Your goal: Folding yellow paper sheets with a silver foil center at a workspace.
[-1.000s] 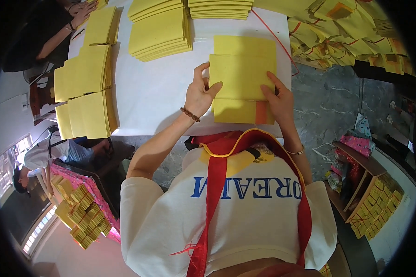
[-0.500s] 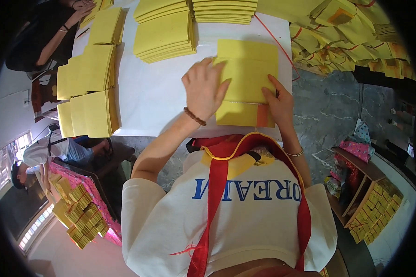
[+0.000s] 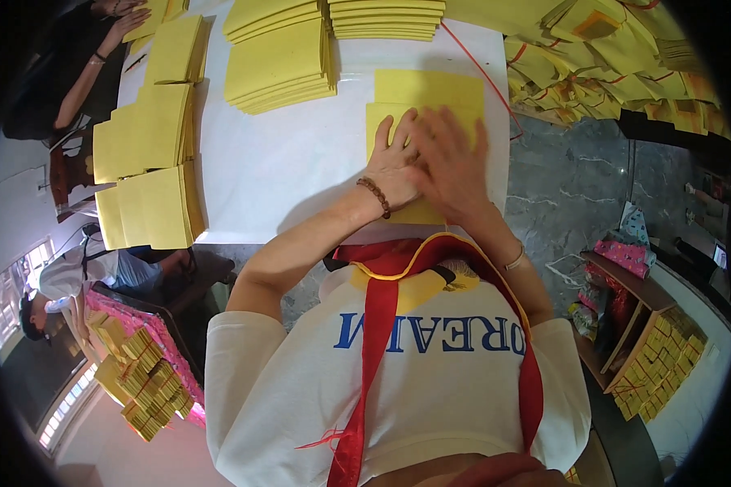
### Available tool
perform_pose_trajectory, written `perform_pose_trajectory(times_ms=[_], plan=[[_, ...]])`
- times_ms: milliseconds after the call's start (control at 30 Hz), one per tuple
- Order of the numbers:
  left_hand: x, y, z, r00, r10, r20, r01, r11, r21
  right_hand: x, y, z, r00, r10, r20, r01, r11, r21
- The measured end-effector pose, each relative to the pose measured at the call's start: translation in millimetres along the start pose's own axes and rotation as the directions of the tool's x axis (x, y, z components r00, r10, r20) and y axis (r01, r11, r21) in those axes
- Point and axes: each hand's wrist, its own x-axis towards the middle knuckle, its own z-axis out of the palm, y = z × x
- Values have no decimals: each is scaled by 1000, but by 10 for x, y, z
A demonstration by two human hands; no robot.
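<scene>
A folded sheet of yellow paper lies on the white table near its front right corner. My left hand rests flat on the paper, fingers stretched out and a little apart. Close beside it and partly overlapping it is my right hand, smeared by motion, with its fingers spread over the same paper. Neither hand grips anything. Both hands cover the middle of the paper, so its fold and the orange strip on its lower part are hidden.
Stacks of folded yellow paper stand at the table's far side, with more stacks along the left edge. A red string runs down the right side. Tied yellow bundles are heaped at far right. Another person's hand touches paper at far left.
My right hand has moved left and up from the paper's right edge to beside my left hand. My left hand has shifted right and down onto the paper's middle.
</scene>
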Motion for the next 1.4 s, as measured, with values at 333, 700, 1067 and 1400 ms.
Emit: perform_pose_trajectory(times_ms=[333,700,1067,1400], plan=[[-207,-225,-194,920,-164,-355,-109,764,-636,-17,57,350,991,8,132,5,996,-94],[-363,-12,-245,984,127,-127,-114,988,104,-192,295,321,937,348,-17,-198,571,797],[-113,-334,-801,971,83,-226,-51,988,147,-89,655,-85,808,578,-109,31,144,989],[-341,-2055,-696,913,-55,-403,241,872,427,-524,693,216,635,770,64,-301,170,938]])
